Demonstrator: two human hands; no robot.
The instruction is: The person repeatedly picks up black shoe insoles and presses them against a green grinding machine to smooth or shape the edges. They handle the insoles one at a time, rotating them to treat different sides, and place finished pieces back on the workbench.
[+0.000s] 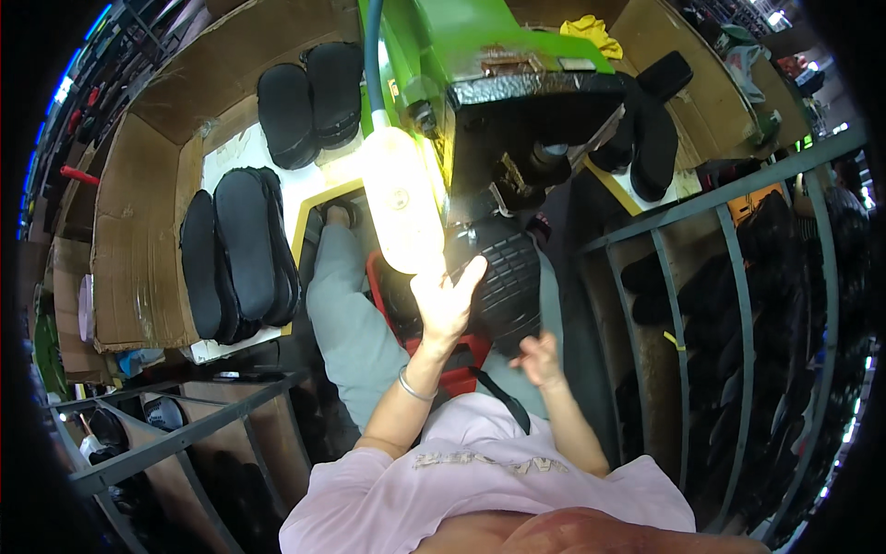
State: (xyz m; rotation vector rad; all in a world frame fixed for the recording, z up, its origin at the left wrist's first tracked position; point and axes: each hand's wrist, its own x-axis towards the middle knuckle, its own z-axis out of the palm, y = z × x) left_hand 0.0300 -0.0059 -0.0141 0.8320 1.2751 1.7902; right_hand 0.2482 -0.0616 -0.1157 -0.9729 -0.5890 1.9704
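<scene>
My left hand (443,303), with a bracelet at its wrist, is raised in front of the green machine (517,37). Its thumb stands apart from the fingers, and nothing shows between them. The fingertips, washed out by glare, meet or overlap the lower end of a glowing pale oblong lamp head (399,194) on a blue-grey stem; whether they touch it I cannot tell. Lower and to the right, my right hand (540,360) is over my lap, fingers loosely bent and apart, holding nothing visible. Beyond both hands lies a black ribbed surface (508,277) under the machine's dark head.
At left, black shoe soles (249,245) lie in groups on a white board inside an open cardboard box (138,240). More black soles (653,152) and a yellow cloth (591,35) are at far right. Metal racks (738,268) flank me. A red seat (466,360) shows below.
</scene>
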